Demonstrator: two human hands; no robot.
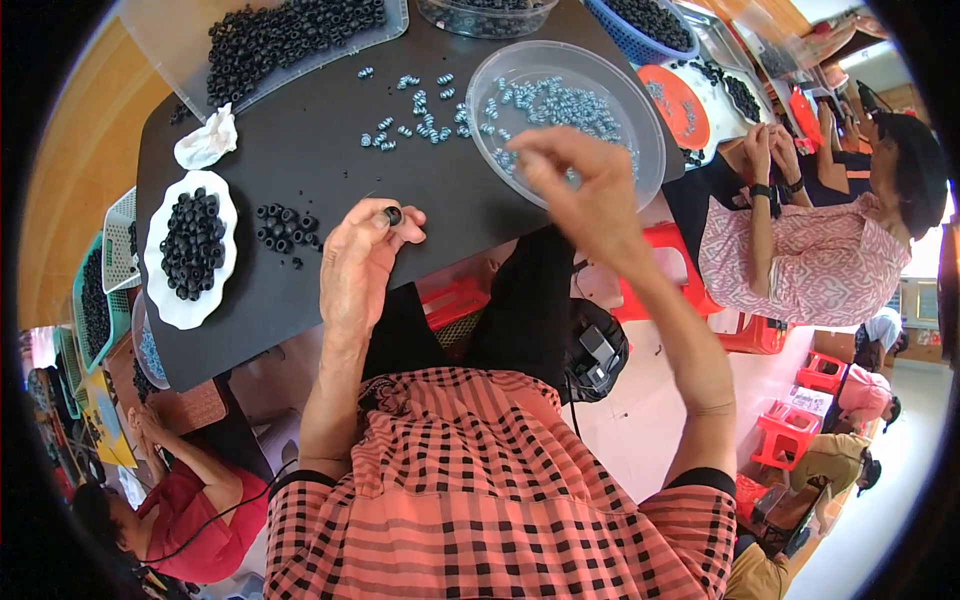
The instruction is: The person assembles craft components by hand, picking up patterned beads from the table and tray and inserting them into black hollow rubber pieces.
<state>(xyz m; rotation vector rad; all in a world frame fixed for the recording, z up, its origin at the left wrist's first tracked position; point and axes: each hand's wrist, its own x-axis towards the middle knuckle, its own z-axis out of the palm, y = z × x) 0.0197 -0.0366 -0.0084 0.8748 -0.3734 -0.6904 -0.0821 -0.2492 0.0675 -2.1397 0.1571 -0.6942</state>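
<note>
Left hand: pinches black bead, left of centre.
Right hand: half-curled over bowl, upper centre-right; can't tell if gripping.
Bowl: blue beads, upper centre-right.
Plate: black beads, left side.
Tub: black beads, upper left.

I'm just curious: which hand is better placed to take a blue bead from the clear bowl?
Probably the right hand: it hovers at the clear bowl of blue beads, though blur hides whether it holds anything. The left hand is farther away and holds a black bead.
</note>
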